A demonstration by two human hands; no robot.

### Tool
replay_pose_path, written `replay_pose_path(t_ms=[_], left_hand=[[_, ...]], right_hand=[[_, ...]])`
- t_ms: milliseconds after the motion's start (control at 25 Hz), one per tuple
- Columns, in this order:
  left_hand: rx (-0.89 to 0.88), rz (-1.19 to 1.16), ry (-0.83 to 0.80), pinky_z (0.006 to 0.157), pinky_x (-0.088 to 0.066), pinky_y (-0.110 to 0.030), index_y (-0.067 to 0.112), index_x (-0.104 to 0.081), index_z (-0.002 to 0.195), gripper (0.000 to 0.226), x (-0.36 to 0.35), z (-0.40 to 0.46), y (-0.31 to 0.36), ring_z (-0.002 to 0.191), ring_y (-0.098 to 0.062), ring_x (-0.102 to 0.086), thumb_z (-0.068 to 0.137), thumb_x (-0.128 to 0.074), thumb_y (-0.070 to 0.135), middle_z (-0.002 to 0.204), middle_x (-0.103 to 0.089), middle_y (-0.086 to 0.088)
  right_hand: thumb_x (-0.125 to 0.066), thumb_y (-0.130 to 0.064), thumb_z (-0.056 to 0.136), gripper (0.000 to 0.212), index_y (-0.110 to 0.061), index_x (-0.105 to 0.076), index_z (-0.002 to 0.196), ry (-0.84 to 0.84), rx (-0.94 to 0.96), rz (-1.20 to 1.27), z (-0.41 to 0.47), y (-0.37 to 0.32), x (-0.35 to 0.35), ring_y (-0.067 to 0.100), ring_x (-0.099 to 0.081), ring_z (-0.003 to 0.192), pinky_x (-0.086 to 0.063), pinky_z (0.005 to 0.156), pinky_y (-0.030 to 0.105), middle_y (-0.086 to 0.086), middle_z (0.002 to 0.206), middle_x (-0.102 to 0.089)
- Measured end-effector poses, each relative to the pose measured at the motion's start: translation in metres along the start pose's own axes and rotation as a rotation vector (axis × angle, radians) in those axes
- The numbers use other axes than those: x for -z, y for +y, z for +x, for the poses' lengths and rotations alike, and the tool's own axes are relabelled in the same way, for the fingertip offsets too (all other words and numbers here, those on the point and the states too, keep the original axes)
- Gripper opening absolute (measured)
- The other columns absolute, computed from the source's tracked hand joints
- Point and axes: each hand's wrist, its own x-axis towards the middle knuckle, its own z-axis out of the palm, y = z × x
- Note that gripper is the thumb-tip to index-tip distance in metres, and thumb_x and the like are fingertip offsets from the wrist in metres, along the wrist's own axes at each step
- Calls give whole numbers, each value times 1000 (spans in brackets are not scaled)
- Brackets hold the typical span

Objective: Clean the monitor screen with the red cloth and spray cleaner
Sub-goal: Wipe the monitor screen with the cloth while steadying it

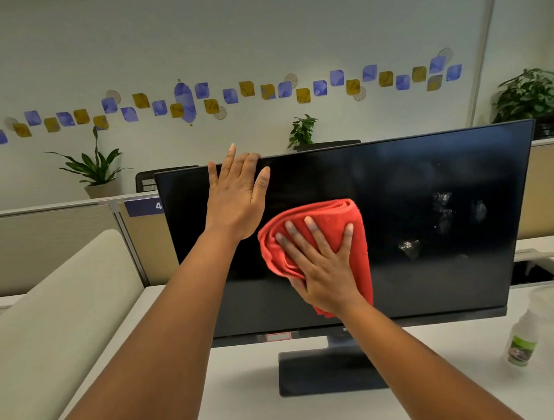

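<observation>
Head | your left hand, grip apart, flat on monitor top edge | your right hand, grip apart, presses red cloth mid-screen

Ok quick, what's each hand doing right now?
Left hand: open, flat against the monitor near its top edge.
Right hand: open, fingers spread, pressing the red cloth on the screen.
</observation>
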Motion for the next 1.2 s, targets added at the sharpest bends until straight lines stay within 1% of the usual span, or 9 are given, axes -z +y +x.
replay_pose_path(t_ms=[160, 360, 440, 520, 640, 800, 920, 1000, 1200], left_hand=[[15, 16, -10, 111, 15, -34, 16, -28, 139, 47, 1, 0, 2, 143, -14, 1, 97, -19, 36, 151, -24, -2], [9, -2, -6, 111, 15, -35, 16, -28, 138, 47, 0, 2, 3, 143, -15, 1, 97, -21, 35, 151, -25, -3], [12, -3, -8, 111, 16, -35, 15, -28, 138, 47, 0, 2, 2, 143, -15, 1, 97, -21, 35, 151, -25, -3], [14, 0, -4, 110, 17, -35, 15, -28, 138, 47, -1, 3, 2, 143, -16, 1, 97, -21, 35, 150, -25, -3], [17, -6, 8, 111, 16, -36, 14, -29, 138, 47, 0, 3, 0, 143, -16, 0, 97, -22, 35, 149, -27, -4], [6, 18, 19, 112, 13, -38, 14, -29, 138, 57, -4, 1, 2, 143, -16, 0, 91, -17, 44, 149, -27, -4], [16, 71, 27, 112, 12, -36, 14, -26, 139, 51, -4, -1, 4, 143, -16, 2, 95, -20, 41, 151, -23, -4], [17, 109, 21, 112, 12, -36, 15, -22, 141, 52, -4, -1, 7, 143, -16, 4, 95, -20, 40, 153, -19, -3], [46, 244, 0, 111, 15, -38, 16, -7, 144, 58, -11, -2, 19, 142, -16, 11, 94, -17, 44, 156, -3, -2]], right_hand=[[-40, -48, 81, 76, -34, -2, 146, -16, -28, -51, -28, 34, 4, 16, 9, 144, 12, 103, 67, -12, 154, 13], [-30, -50, 88, 67, -39, 4, 144, 43, -356, 3, 1, 73, 23, 15, 15, 142, 15, 102, 64, -15, 154, 14], [-29, -51, 90, 65, -38, 2, 145, 98, -487, 42, 28, 74, 31, 18, 11, 142, 17, 102, 62, -7, 156, 1], [-29, -52, 90, 63, -32, -7, 146, 134, -533, 71, 55, 66, 36, 24, 0, 142, 16, 102, 61, 0, 154, -16], [-31, -53, 89, 64, -27, -15, 145, 121, -434, 74, 76, 47, 36, 26, -2, 142, 15, 103, 63, 1, 154, -19], [-43, -51, 86, 71, -29, -10, 145, 65, -164, 28, 54, 30, 23, 18, 14, 142, 7, 103, 67, -5, 153, -7], [-48, -48, 81, 75, -30, -12, 145, 26, -40, -9, 33, 34, 20, 17, 12, 143, 6, 103, 67, -6, 154, -8], [-45, -48, 81, 72, -31, -15, 144, 25, -45, -21, 27, 47, 24, 16, 12, 143, 7, 103, 67, -8, 152, -14], [-36, -51, 86, 66, -29, -13, 144, 73, -300, 9, 35, 76, 34, 15, 17, 141, 15, 103, 63, -8, 151, -13]])
